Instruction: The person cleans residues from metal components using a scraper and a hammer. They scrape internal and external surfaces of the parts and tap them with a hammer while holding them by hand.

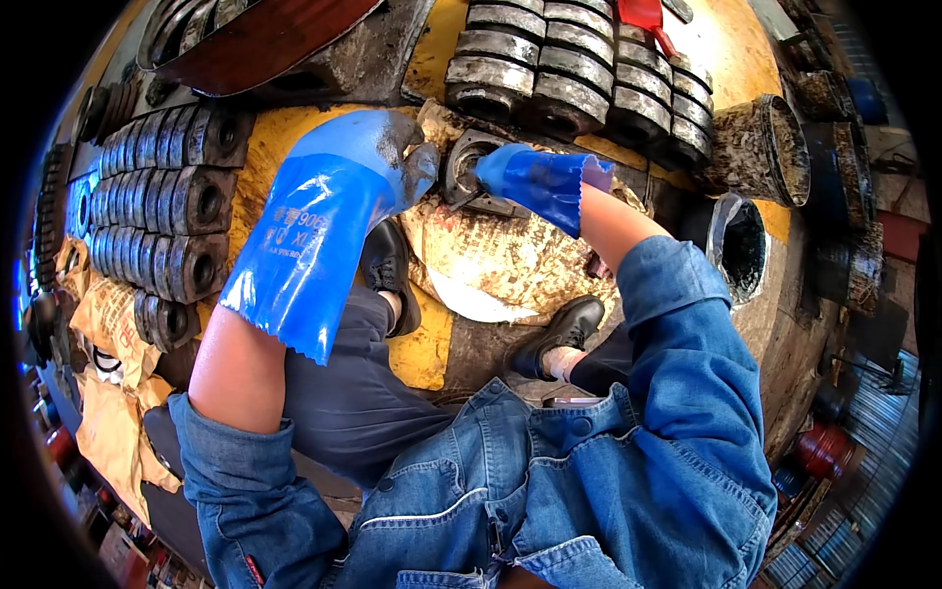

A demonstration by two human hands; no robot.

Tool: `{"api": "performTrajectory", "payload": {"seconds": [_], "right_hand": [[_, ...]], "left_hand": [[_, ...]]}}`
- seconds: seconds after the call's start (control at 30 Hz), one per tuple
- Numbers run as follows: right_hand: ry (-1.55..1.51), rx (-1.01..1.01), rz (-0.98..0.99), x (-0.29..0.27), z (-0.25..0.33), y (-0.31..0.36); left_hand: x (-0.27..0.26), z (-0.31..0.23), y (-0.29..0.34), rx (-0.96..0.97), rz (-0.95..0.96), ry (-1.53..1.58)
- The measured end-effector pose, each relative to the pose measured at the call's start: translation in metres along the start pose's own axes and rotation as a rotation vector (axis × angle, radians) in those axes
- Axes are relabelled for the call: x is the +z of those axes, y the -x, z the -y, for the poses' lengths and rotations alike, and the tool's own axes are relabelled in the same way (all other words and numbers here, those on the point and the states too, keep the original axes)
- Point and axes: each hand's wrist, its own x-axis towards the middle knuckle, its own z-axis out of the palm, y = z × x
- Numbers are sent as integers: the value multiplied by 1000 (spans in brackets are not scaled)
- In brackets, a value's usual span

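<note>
Yellow, grease-caked floor [731, 49] under us, both our blue-gloved hands meet on the metal ring [469, 169] (bore up, on a stained sack): left hand [392, 157] curled against its left rim, right hand [535, 177] closed on its right, equally near.

grimy yellow floor [442, 59], round stained block [510, 260] set at its middle, stacked metal rings [162, 196] laid left of the block, more rings [579, 69] piled behind it, two dirty buckets [756, 147] placed to its right

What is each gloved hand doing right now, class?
Left hand: closed against the edge of the grey metal ring.
Right hand: closed on the same ring.
</note>
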Motion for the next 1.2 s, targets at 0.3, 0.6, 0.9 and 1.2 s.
{"api": "performTrajectory", "payload": {"seconds": [0.3,0.6,0.9,1.2], "right_hand": [[158,6,203,-30,5,26],[-512,239,-478,-3,-29,58],[-1015,515,-306,13,-12,59],[-1203,287,-452,19,21,67]], "left_hand": [[7,7,-4,-31,58,15],[18,13,8,95,-191,60],[17,17,-9,170,-143,135],[33,28,-14,191,-263,144]]}}
